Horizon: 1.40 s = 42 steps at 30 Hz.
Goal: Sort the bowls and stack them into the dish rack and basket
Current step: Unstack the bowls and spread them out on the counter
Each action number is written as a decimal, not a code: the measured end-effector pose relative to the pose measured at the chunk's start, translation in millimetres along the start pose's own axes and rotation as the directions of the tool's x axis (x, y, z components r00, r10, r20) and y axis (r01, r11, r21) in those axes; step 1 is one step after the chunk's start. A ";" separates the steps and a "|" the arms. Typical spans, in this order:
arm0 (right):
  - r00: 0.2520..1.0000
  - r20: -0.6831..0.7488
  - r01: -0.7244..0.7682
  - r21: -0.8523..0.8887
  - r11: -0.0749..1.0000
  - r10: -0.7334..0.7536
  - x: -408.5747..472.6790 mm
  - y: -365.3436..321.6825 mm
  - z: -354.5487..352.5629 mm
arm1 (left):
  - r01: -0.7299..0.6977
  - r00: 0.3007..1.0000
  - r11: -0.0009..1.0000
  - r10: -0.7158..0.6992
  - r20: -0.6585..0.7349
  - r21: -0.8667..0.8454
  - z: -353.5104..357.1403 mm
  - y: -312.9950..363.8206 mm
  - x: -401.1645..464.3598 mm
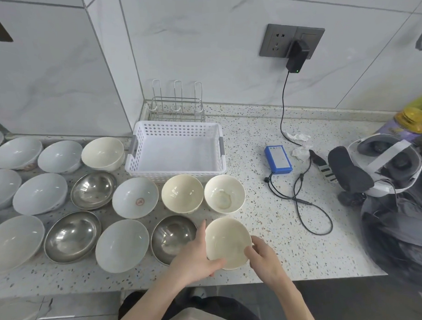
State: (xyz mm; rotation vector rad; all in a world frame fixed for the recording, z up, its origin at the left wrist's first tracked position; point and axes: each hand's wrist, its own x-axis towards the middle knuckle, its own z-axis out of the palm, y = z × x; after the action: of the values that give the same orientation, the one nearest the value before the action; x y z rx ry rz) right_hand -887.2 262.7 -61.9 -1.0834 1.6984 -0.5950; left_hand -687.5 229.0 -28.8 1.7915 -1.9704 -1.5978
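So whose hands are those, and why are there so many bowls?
There is no machine here, just a person. The one picture comes from a camera worn on their head, looking down at a speckled stone counter. The left hand and right hand both hold one cream ceramic bowl by its rim. More cream, pale bluish-white and shiny steel bowls sit around it on the counter. Behind them wait an empty white plastic basket with holes and a wire dish rack, also empty. To the right lie a blue box with cables and a white headset.
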 end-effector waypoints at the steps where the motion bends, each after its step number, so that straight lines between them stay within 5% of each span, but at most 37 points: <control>1: 1.000 0.004 -0.001 -0.007 1.000 0.001 1.4 1.2 0.9 | -0.007 1.000 1.000 0.008 0.005 -0.004 0.4 0.6 -0.3; 11: 1.000 0.027 0.011 -0.048 0.999 -0.010 11.0 3.9 4.8 | 0.029 0.999 0.969 -0.022 -0.029 0.246 -0.2 12.3 3.3; 42: 0.988 0.152 0.016 -0.122 0.992 0.002 21.4 0.0 -8.0 | 0.041 0.997 0.964 -0.022 -0.077 0.261 -0.8 3.5 14.4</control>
State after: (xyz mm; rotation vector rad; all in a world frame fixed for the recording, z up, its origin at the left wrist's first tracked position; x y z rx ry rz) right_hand -896.7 243.2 -69.0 -1.1916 1.6155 -0.4058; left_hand -694.3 217.0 -34.3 1.9476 -2.2184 -1.3068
